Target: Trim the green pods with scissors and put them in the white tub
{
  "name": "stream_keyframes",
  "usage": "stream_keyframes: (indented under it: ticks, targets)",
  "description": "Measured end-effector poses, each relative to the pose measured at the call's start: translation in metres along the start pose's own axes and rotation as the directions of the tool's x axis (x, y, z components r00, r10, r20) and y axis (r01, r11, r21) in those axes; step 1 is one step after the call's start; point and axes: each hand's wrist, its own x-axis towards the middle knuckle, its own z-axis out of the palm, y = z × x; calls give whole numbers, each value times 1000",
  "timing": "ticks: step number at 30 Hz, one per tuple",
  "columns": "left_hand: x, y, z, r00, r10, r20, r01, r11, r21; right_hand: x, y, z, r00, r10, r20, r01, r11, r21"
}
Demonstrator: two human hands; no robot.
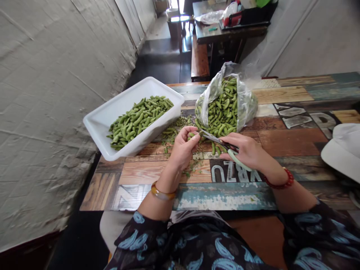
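Between the thumb and fingers of my left hand (185,146) is a green soybean pod (192,134), partly hidden by the fingertips. My right hand (247,150) grips a pair of scissors (211,138) with pale green handles, and the blades reach to the pod's end. Just behind the hands, a clear plastic bag (244,108) lies with its mouth towards me, full of pods (222,112). Left of it stands a white plastic tub (98,122) with many pods (137,120) inside. Clipped bits (180,123) and a few loose pods are scattered on the table between them.
The patchwork wood-pattern table (149,172) runs wide in front of me. A white cap (343,148) sits at its right side. A rough white wall (56,93) rises on the left. Farther off are a wooden bench (200,58) and another table (208,35) with bags on it.
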Motion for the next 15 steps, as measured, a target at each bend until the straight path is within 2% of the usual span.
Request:
stream_keyframes:
  ticks: [4, 9, 12, 15]
  targets:
    - [0, 1, -1, 1000, -22, -8, 22, 1000, 4, 0, -2, 0, 999, -30, -15, 31, 998, 48]
    - [4, 2, -6, 999, -33, 22, 33, 999, -31, 1, -2, -3, 1000, 4, -12, -2, 993, 116]
    - [3, 2, -6, 999, -23, 22, 23, 1000, 18, 1, -1, -4, 1000, -4, -23, 6, 994, 106]
    - [1, 2, -4, 997, -65, 33, 61, 993, 98, 0, -2, -4, 999, -22, -34, 24, 996, 81]
